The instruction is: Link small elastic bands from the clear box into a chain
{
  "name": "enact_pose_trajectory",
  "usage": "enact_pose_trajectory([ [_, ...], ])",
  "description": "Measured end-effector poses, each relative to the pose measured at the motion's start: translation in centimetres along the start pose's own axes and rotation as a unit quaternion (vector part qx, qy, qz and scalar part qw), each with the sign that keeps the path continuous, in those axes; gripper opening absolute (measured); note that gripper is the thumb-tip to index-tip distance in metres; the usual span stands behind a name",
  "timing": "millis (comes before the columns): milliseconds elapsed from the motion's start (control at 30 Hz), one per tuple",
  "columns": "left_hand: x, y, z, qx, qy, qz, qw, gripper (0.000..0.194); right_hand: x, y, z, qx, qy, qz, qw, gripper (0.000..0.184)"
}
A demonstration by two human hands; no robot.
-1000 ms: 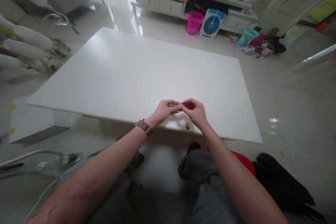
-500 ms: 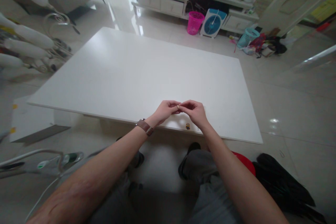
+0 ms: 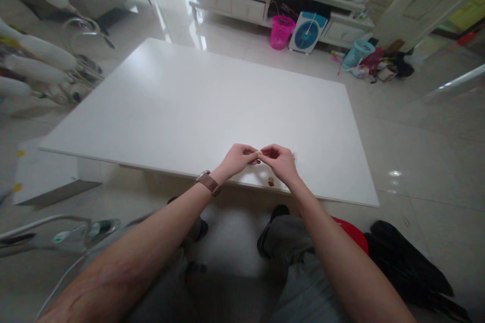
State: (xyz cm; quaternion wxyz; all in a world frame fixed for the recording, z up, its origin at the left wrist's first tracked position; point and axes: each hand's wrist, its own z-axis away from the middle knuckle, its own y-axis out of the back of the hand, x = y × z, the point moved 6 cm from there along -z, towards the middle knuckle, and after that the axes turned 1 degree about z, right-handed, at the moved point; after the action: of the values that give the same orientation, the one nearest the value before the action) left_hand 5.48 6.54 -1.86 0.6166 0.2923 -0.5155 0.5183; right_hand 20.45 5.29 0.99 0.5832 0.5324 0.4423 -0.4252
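Over the near edge of a white table (image 3: 197, 106), my left hand (image 3: 239, 158) and my right hand (image 3: 279, 161) meet at the fingertips. Both are closed in a pinch around a tiny pale piece (image 3: 258, 154), too small and too covered by fingers to name. A brown watch strap circles my left wrist. Just below my right hand, a small yellow and dark figure (image 3: 271, 181) sits on the tabletop near its front edge. Behind the right hand's outer side, a bit of something pale shows, mostly hidden.
White-backed chairs (image 3: 45, 53) stand left of the table. Across the floor are a pink basket (image 3: 281, 33), a blue and white fan (image 3: 307, 33) and a teal basket (image 3: 358, 54) by a low cabinet. A red stool (image 3: 352, 234) and black bag (image 3: 409, 257) lie at right.
My fingertips have shifted slightly around the tiny pale piece, the right ones moving a little left against the left hand. The small yellow figure stays in place.
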Motion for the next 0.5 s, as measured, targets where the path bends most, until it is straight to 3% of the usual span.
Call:
enact_pose_trajectory([
  [333,0.7,-0.2,0.5,-0.025,0.02,0.028,0.999,0.034,0.3,0.3,-0.3,0.021,-0.021,-0.007,1.0,0.037],
  [500,1.0,0.0,0.6,-0.038,-0.006,0.012,0.999,0.041,0.3,0.1,-0.3,0.012,-0.037,-0.031,0.999,0.043],
])
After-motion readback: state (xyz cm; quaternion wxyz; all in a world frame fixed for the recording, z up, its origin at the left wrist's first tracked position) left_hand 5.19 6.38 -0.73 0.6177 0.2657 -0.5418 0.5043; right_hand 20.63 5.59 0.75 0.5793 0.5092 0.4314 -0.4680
